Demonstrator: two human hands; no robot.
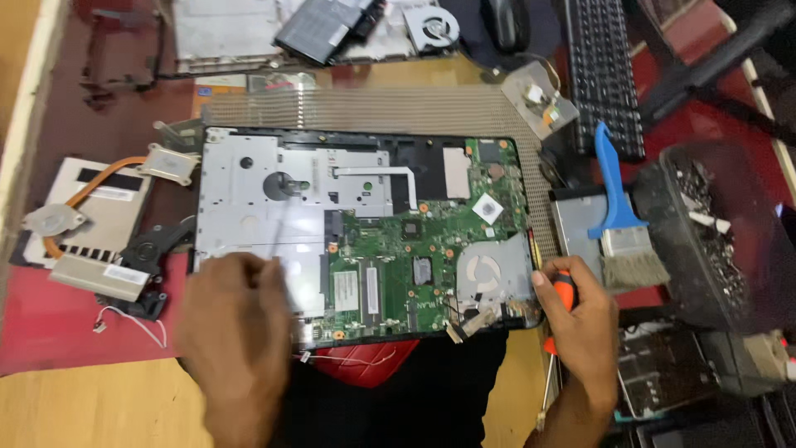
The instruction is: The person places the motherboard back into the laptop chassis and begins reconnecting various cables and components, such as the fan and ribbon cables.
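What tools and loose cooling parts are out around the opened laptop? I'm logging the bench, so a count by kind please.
Screwdrivers: 1, orange-handled, in the right hand
Brushes: 1, blue-handled
Cooling fans: 3, top, left, left black
Copper heat pipes: 1
Total: 6
The left hand rests on the laptop chassis.

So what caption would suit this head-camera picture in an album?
Left hand rests on an opened laptop's base; right hand grips an orange-handled screwdriver at its edge.
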